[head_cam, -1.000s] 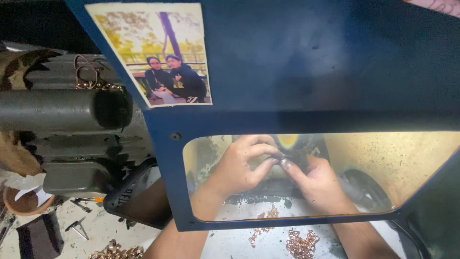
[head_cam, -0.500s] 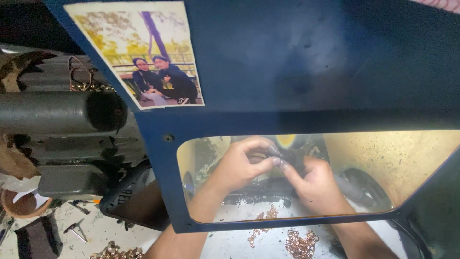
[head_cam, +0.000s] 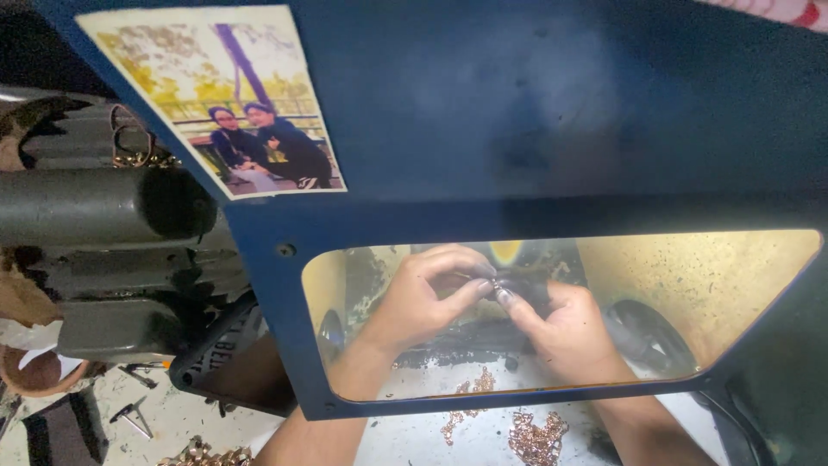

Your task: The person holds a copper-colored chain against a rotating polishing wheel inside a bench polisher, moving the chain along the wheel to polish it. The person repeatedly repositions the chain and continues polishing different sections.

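Behind the blue guard's window (head_cam: 690, 293), mid-frame, the left hand (head_cam: 423, 302) and right hand (head_cam: 565, 332) pinch a small dark piece (head_cam: 496, 283) between their fingers, perhaps chain; coppery chain heaps (head_cam: 536, 436) lie below.

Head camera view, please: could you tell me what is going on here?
A person works behind a blue guard panel with a clear window. The left hand and right hand meet at a small dark piece, pinching it between fingertips. Loose coppery chain bits lie on the pale surface below.
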